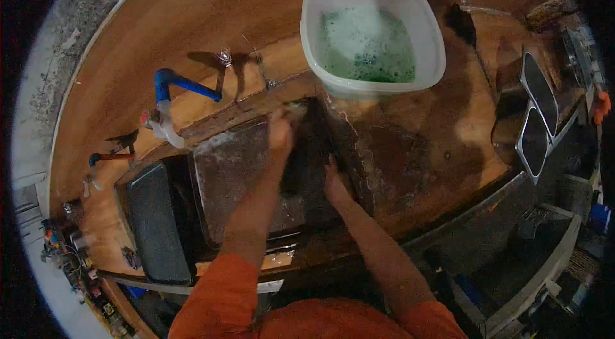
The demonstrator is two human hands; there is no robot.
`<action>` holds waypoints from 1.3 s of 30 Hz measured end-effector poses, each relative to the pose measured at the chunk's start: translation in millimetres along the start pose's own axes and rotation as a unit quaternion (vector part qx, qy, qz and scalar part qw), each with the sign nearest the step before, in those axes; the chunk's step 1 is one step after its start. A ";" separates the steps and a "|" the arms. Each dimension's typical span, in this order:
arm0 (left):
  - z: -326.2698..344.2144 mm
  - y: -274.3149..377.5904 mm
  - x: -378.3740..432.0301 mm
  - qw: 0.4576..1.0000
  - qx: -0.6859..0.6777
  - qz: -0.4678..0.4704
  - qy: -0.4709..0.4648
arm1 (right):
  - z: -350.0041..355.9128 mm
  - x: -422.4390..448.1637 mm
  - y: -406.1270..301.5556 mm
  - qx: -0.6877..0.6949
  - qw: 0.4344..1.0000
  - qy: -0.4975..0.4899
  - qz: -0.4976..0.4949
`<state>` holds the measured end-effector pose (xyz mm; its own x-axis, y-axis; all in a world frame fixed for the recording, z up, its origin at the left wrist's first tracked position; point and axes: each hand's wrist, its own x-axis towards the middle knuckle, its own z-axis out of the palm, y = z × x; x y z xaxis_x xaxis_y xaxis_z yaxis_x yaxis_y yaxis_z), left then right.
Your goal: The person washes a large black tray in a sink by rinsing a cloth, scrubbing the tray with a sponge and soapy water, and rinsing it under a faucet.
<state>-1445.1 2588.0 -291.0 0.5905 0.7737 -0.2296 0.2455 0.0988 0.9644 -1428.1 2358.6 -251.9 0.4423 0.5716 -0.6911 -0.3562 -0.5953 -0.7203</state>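
Observation:
A worn, dark rectangular tray (230, 175), probably a baking tray, lies before me across the sink area. My left hand (280, 132) is closed and blurred over the tray's far part. Whether it holds a small scrubber cannot be made out. Along the tray's shadowed right side, my right hand (338, 185) grips near the edge. Beyond it stands a white plastic tub (310, 43) with foamy green water (367, 46) inside. A second dark tray (156, 223) rests tilted at the left, apart from both hands.
A faucet with a blue pipe (185, 82) rises behind the tray, its pale spout over the tray's far left corner. Farther left is a smaller tap with an orange pipe (115, 157). Two metal-framed panels (535, 139) stand at the right counter edge.

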 end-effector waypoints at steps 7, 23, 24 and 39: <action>12.9 6.7 -104.4 0.826 0.519 0.168 -0.140 | -8.5 5.8 13.2 -0.094 0.994 -0.007 -0.056; -311.1 33.6 -282.0 0.737 0.625 -0.205 -0.159 | 9.0 -11.7 -11.5 -0.284 0.955 0.059 -0.058; -308.1 32.8 -265.7 0.738 0.625 -0.201 -0.158 | 7.4 -9.4 -9.9 -0.300 0.951 0.066 -0.044; -46.5 11.9 -110.5 0.856 0.451 0.251 0.029 | -3.9 17.8 46.7 -0.836 0.521 0.110 -0.131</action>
<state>-1543.2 2532.7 -248.0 0.7628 0.6094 0.2164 0.4810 -0.7583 0.4400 -1433.7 2338.8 -297.6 0.4447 0.7873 -0.4271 0.8743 -0.2780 0.3979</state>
